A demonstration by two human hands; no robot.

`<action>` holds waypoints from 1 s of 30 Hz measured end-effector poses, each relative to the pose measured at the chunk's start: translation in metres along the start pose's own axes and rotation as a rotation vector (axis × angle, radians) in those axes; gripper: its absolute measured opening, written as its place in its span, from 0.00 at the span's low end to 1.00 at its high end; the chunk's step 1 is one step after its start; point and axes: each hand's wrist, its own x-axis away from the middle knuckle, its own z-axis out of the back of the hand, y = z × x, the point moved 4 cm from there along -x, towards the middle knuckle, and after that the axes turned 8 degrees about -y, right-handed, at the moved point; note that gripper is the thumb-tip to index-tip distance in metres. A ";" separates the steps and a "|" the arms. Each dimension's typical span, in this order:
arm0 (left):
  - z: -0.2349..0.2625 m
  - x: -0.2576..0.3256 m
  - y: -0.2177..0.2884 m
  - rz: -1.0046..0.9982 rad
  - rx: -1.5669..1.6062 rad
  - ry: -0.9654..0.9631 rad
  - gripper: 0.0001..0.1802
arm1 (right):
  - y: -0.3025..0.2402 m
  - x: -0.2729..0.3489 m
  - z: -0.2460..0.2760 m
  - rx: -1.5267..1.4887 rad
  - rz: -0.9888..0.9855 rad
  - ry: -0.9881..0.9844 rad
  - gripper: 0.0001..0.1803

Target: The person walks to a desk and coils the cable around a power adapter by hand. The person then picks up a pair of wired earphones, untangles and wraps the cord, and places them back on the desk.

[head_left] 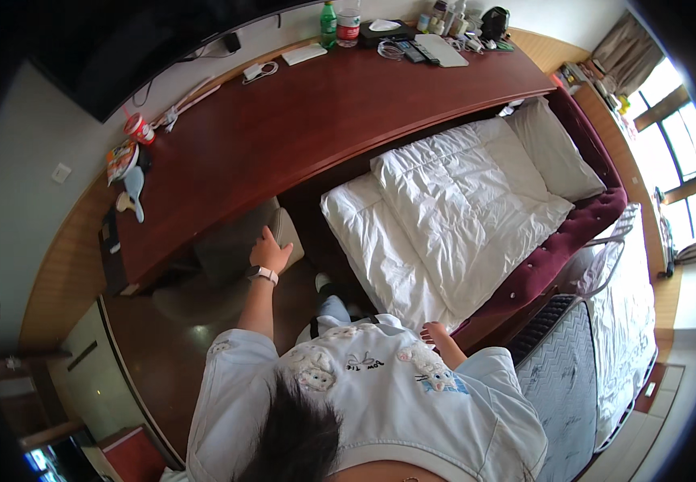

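A person in a white T-shirt (pixel 380 402) stood between a dark red bench (pixel 283 136) and a bed, hands well apart. The left hand (pixel 270 254), its fingers loosely spread, was over the pale edge of a chair (pixel 286 231) tucked partly beneath the bench; whether skin met upholstery could not be told. The right hand (pixel 434 332), also loosely open, hung just beside the lower edge of a white quilt (pixel 476 201) spread on the bed, and contact there was likewise unclear. The tight gap looked the chief hazard: a chair swung out carelessly could catch the person's foot (pixel 323 282) or knock the bench's edge, while a trailing quilt corner could slip to the glossy brown floor (pixel 203 345) and be trodden on. A hard bump to the bench might topple the green plastic bottle (pixel 328 26) or the red cup (pixel 139 128) near its rim. The quilt was puffy, creased and stitched into broad panels, its folded layer thick beside a soft pillow (pixel 561 149). Buttoned plum upholstery (pixel 605 210) bordered the bed, with a grey quilted mattress (pixel 561 386) beyond; the bench's top was smooth, faintly reflective and wood-like.
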 end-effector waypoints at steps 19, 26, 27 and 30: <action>-0.024 -0.076 0.055 -0.146 0.174 -0.171 0.30 | 0.060 -0.129 -0.024 0.715 0.235 0.043 0.15; -0.009 -0.068 -0.002 0.014 0.182 -0.186 0.33 | -0.257 -0.073 -0.064 0.078 0.232 -0.001 0.13; -0.013 -0.072 0.004 0.019 0.202 -0.202 0.33 | -0.272 -0.080 -0.054 0.234 0.323 0.098 0.12; -0.028 -0.079 0.000 -0.080 0.257 -0.144 0.35 | -0.307 -0.088 -0.039 0.467 0.344 0.196 0.12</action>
